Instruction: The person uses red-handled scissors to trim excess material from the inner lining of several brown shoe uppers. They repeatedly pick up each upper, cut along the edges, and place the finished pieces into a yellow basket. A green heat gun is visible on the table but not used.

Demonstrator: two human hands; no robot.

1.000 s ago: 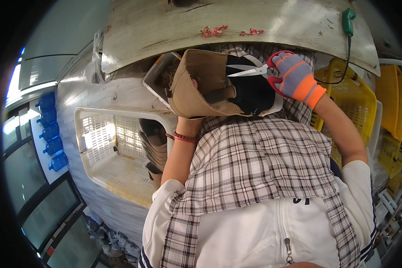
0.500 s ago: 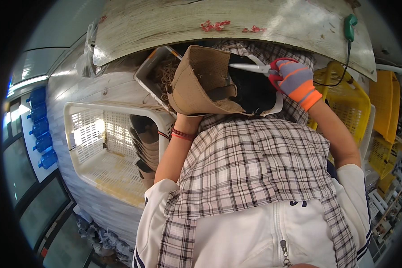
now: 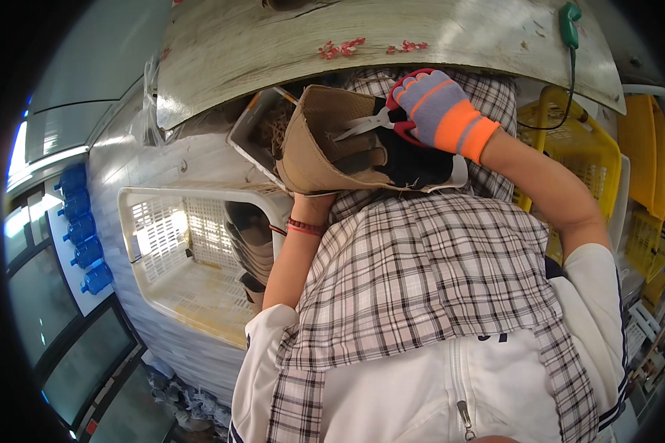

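Observation:
A tan and black stitched piece, like a boot upper, is over my lap with its open side up. My left hand reaches under its near left edge and holds it; the piece hides the fingers. My right hand, in a grey-purple and orange striped glove, is closed round the red handles of a pair of scissors. The scissor blades are slightly apart and point left into the hollow of the piece, over its tan lining.
A white plastic basket with several stacked tan and dark pieces stands at my left. Behind the held piece is a white bin of brown scraps. The worn table carries a green-handled corded tool. Yellow baskets stand right.
My right hand has moved left with the scissors, bringing the blades down into the hollow of the boot upper. The left hand stays under the piece. The view has shifted slightly.

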